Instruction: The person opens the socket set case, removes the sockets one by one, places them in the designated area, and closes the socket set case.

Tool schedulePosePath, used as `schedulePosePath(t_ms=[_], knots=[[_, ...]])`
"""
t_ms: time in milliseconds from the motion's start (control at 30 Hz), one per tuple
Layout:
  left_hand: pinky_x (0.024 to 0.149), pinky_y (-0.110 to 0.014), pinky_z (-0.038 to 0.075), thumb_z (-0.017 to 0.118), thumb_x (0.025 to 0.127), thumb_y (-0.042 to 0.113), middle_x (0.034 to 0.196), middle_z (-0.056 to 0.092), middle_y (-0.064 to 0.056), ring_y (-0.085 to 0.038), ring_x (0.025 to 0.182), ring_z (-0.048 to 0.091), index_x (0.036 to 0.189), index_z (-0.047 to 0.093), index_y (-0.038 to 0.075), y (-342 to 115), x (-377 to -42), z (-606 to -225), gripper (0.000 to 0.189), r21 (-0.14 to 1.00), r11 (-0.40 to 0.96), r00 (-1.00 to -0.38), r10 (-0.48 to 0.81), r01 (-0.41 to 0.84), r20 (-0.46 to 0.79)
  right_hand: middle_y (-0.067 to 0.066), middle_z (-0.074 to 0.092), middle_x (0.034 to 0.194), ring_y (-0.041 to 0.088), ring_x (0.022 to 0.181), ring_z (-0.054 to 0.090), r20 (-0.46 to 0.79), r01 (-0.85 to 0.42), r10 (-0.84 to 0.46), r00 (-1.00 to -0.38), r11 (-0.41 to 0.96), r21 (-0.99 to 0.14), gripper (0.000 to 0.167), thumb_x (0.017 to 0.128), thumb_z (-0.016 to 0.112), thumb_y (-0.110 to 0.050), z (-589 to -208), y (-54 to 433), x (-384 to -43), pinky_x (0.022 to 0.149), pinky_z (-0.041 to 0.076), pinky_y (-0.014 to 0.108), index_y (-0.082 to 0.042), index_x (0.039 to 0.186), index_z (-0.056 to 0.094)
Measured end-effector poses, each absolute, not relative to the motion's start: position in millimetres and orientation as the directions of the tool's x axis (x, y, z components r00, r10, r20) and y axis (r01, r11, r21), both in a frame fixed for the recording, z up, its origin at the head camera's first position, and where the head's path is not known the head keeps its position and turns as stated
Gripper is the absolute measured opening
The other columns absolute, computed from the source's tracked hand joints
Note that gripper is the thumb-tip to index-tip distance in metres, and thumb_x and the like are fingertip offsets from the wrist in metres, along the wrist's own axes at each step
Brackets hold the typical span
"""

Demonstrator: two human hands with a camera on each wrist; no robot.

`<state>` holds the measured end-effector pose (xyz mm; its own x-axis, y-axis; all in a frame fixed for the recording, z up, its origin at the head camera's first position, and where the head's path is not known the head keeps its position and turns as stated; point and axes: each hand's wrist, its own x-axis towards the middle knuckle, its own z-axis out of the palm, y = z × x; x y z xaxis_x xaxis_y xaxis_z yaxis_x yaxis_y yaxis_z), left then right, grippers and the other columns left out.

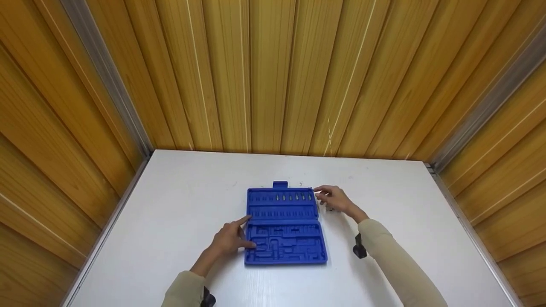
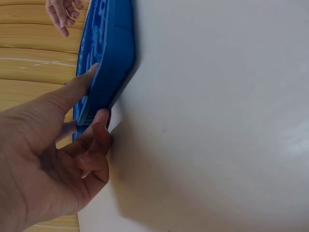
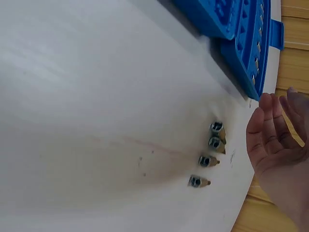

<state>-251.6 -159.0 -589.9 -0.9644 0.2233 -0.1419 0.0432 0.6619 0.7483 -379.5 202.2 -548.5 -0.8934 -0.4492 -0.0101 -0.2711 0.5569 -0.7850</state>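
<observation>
A blue plastic tool case [image 1: 283, 249] lies unfolded flat on the white table, its moulded slots facing up. Several small metal bits [image 1: 297, 197] stand in a row in the right part of its top compartment. My left hand [image 1: 228, 238] grips the left edge of the case; in the left wrist view the thumb [image 2: 79, 89] lies over the rim and curled fingers meet the side wall. Just off the case's upper right corner is my right hand [image 1: 335, 199], fingers loosely bent, nothing visible between them. Several loose metal sockets or bits [image 3: 207, 160] lie on the table near it.
The white table [image 1: 170, 204] is bordered at the back and sides by wood-patterned panels [image 1: 273, 76] with metal corner posts. A blue latch tab [image 1: 280, 184] sticks out from the case's far edge. Small dark marks [image 3: 144, 174] dot the tabletop.
</observation>
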Motion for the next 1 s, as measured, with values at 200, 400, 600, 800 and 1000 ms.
schedulePosePath(t_ms=[200, 400, 600, 800, 1000], knots=[[0.054, -0.027, 0.040, 0.092, 0.075, 0.027, 0.076, 0.063, 0.000, -0.012, 0.060, 0.053, 0.153, 0.047, 0.007, -159, -253, -590, 0.093, 0.725, 0.686, -0.968, 0.217, 0.058, -0.127, 0.035, 0.068, 0.107, 0.049, 0.092, 0.068, -0.020, -0.261, -0.483, -0.876, 0.507, -0.821, 0.035, 0.105, 0.055, -0.010, -565, 174, -384, 0.078, 0.058, 0.058, 0.015, 0.130, 0.059], [0.054, -0.027, 0.041, 0.094, 0.073, 0.029, 0.075, 0.064, 0.002, -0.012, 0.060, 0.054, 0.151, 0.049, 0.008, -158, -255, -589, 0.093, 0.701, 0.710, -0.970, 0.205, 0.057, -0.129, 0.036, 0.069, 0.107, 0.050, 0.092, 0.068, -0.015, -0.267, -0.508, -0.861, 0.477, -0.837, 0.035, 0.105, 0.055, -0.008, -565, 147, -381, 0.078, 0.058, 0.056, 0.016, 0.131, 0.058], [0.054, -0.027, 0.041, 0.094, 0.072, 0.028, 0.073, 0.065, 0.002, -0.011, 0.060, 0.053, 0.150, 0.051, 0.006, -162, -254, -586, 0.092, 0.691, 0.721, -0.973, 0.197, 0.060, -0.120, 0.031, 0.071, 0.101, 0.036, 0.085, 0.071, -0.006, -0.287, -0.524, -0.852, 0.477, -0.830, 0.032, 0.102, 0.058, -0.006, -569, 108, -384, 0.068, 0.059, 0.032, 0.013, 0.128, 0.063], [0.053, -0.026, 0.041, 0.095, 0.071, 0.028, 0.070, 0.065, 0.003, -0.010, 0.059, 0.054, 0.149, 0.051, 0.006, -167, -251, -588, 0.092, 0.698, 0.714, -0.973, 0.193, 0.050, -0.129, 0.021, 0.074, 0.095, 0.019, 0.075, 0.065, -0.002, -0.273, -0.412, -0.911, 0.608, -0.745, 0.024, 0.098, 0.062, -0.003, -577, 75, -385, 0.065, 0.055, 0.031, 0.009, 0.118, 0.070], [0.052, -0.026, 0.041, 0.094, 0.071, 0.028, 0.069, 0.065, 0.003, -0.010, 0.058, 0.054, 0.150, 0.051, 0.007, -171, -251, -589, 0.093, 0.716, 0.697, -0.974, 0.190, 0.046, -0.122, 0.013, 0.074, 0.098, 0.023, 0.085, 0.065, -0.012, -0.217, -0.291, -0.957, 0.739, -0.638, 0.026, 0.095, 0.068, -0.014, -579, 62, -385, 0.080, 0.054, 0.044, 0.001, 0.117, 0.074]])
